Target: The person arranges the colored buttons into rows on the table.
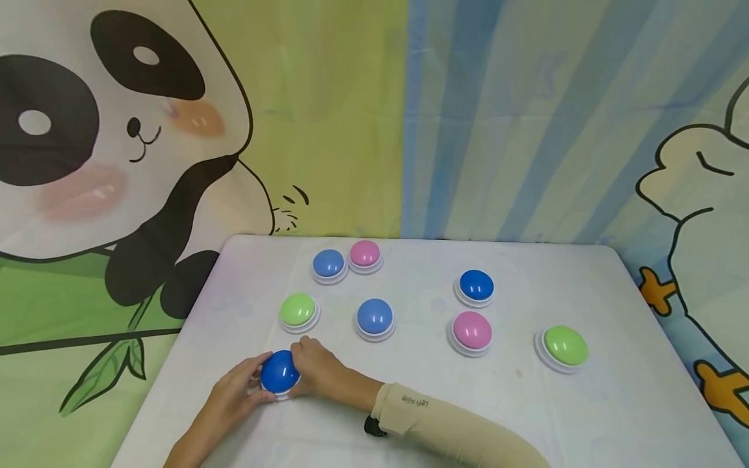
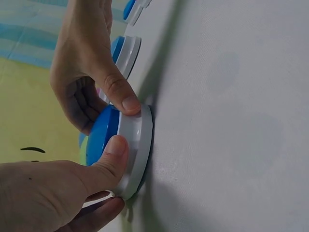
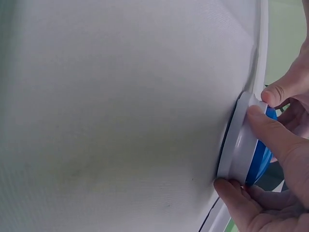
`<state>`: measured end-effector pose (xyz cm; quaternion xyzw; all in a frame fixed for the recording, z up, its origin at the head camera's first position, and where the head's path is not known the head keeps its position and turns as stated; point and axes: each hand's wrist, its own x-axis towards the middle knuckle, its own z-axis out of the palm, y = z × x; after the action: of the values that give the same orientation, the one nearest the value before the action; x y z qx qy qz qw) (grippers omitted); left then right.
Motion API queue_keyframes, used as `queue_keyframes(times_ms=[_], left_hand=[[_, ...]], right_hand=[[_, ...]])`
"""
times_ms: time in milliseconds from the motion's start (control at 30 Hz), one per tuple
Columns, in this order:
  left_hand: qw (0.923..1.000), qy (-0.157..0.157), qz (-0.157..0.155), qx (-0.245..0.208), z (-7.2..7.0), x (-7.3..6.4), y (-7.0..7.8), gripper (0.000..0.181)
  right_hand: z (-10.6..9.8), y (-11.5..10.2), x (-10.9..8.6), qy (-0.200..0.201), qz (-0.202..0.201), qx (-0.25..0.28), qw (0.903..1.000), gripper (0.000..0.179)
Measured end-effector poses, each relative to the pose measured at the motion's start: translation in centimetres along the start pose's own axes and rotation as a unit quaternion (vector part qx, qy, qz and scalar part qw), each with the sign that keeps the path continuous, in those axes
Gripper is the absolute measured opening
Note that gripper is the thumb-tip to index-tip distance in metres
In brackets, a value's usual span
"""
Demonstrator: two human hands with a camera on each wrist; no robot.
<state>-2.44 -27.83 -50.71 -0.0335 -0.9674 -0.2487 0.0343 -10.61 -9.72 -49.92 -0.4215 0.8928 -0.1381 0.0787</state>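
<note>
The left hand (image 1: 234, 383) and right hand (image 1: 318, 367) clamp fingers round a dark-blue button (image 1: 279, 372), inboard of the white table's (image 1: 614, 416) left edge; wider tabletop extends rightward. The left-wrist view exposes both thumbs (image 2: 116, 145) against the white base (image 2: 137, 145), mostly hidden in the head view.

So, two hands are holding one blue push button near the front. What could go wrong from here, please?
Two risks, in my judgement. The left hand and right hand grip the blue push button by its white base, with fingers close to the blue dome, so a slip might press it. Also, the right hand is close to the light green push button, so moving forward could nudge that one.
</note>
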Motion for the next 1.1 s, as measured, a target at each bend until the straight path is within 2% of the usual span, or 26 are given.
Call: queue_keyframes(times_ms=[133, 367, 567, 800, 1100], left_hand=[[0.9999, -0.007, -0.009, -0.008, 0.1, 0.2, 0.1, 0.07], [0.9978, -0.05, -0.039, -0.022, -0.2, 0.5, -0.1, 0.073], [0.9986, -0.045, -0.024, -0.016, -0.4, 0.7, 0.0, 0.073], [0.9965, -0.071, -0.041, -0.014, -0.6, 1.1, 0.4, 0.074], [0.9959, -0.081, -0.04, -0.011, -0.8, 0.9, 0.5, 0.075]], right_hand=[[0.0, 0.1, 0.0, 0.004, -0.002, -0.004, 1.0, 0.073], [-0.2, -0.2, -0.1, 0.007, -0.004, -0.004, 1.0, 0.072], [-0.3, -0.2, -0.1, 0.003, 0.004, -0.006, 1.0, 0.075], [-0.4, 0.0, 0.0, 0.003, 0.008, 0.0, 1.0, 0.075], [-0.7, -0.3, -0.1, -0.012, 0.009, 0.012, 0.9998, 0.071]])
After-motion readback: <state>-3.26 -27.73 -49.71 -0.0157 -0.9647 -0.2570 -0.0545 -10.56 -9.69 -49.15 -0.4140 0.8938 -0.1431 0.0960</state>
